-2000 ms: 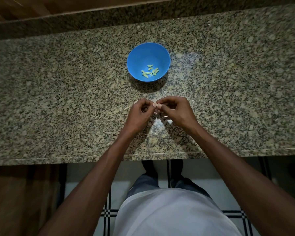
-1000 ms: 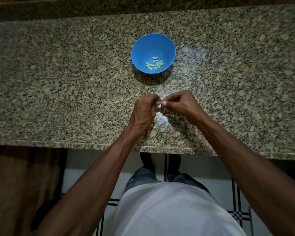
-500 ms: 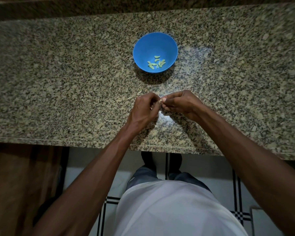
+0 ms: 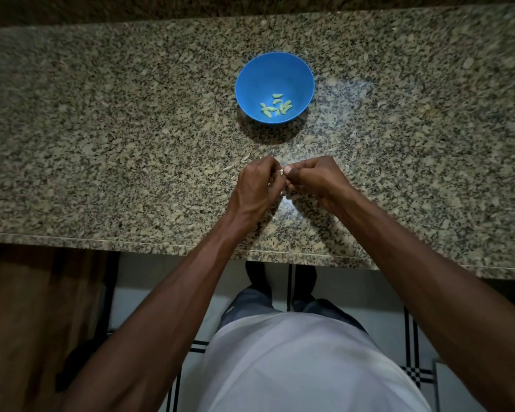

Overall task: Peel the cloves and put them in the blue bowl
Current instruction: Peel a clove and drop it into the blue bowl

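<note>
A blue bowl (image 4: 274, 69) stands on the granite counter (image 4: 101, 144), with several pale peeled cloves (image 4: 275, 107) at its bottom. Nearer to me, my left hand (image 4: 256, 188) and my right hand (image 4: 315, 178) meet fingertip to fingertip just above the counter. Between them they pinch a small clove (image 4: 282, 172), of which only a pale speck shows. The rest of it is hidden by my curled fingers. The bowl sits a short way beyond the hands.
Thin bits of peel (image 4: 244, 159) lie on the counter just left of and beyond my left hand. The counter's front edge (image 4: 131, 240) runs below my wrists, with tiled floor and my legs underneath. A dark backsplash runs along the far side.
The hands stay together, working the clove with small finger movements. The view has shifted a little, so the bowl sits slightly differently in frame.
</note>
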